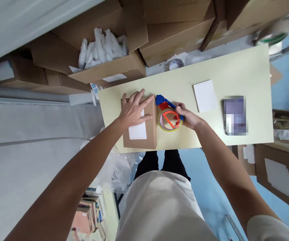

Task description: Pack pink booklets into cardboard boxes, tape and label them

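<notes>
My left hand (135, 108) lies on top of a brown cardboard box (152, 115) with its fingers spread. A white label (138, 131) shows on the box beneath that hand. In my right hand (186, 116) is a blue and red tape dispenser (170, 116) with a wide roll of tape on it, the fingers wrapped round its blue frame. The dispenser's blue head is at the right side of the box, close to its upper right corner; I cannot tell whether tape is stuck there.
A white stack of paper (205, 96) and a pixelated dark item (234, 115) lie on the pale table (247, 73) to the right. Behind stand open cartons, one with white wrapped pieces (103, 47). A tape roll (176, 64) sits past the back edge.
</notes>
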Demonstrator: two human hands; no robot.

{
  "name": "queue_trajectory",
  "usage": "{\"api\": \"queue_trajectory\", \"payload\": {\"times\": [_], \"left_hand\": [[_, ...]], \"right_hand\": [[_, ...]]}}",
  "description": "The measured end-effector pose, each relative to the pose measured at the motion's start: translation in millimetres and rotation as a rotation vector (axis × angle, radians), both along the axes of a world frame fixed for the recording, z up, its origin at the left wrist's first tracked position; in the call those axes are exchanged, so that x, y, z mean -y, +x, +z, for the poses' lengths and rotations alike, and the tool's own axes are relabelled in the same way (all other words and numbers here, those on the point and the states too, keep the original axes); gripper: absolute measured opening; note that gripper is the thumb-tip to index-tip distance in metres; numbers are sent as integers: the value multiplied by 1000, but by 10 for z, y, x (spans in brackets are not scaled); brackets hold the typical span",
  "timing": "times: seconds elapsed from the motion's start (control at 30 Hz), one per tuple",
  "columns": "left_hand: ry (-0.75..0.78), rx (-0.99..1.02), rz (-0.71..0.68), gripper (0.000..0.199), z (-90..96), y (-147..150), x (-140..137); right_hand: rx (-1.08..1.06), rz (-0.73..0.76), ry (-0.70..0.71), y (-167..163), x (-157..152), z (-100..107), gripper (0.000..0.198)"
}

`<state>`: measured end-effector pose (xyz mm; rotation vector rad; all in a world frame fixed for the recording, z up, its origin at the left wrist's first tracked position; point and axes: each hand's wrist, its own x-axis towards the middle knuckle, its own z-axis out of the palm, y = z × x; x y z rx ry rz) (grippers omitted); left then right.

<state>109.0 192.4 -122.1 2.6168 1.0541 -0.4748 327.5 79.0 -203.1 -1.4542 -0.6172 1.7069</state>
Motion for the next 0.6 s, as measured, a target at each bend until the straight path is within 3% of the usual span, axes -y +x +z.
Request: {"api": "queue_trajectory", "payload": {"times": [0.13,0.33,0.43,0.6], "left_hand": [[23,6,50,77,-10,3,36],[67,-18,76,76,-21,0,42],[87,-24,70,75,-43,-21,60],[100,-8,88,79,-126,-58,58]], "right_hand": [[-84,50,28,-63,53,70,64],[32,131,117,-69,164,159,79],[94,118,86,-84,559,136,82],[96,136,26,-394,1643,115,87]]}}
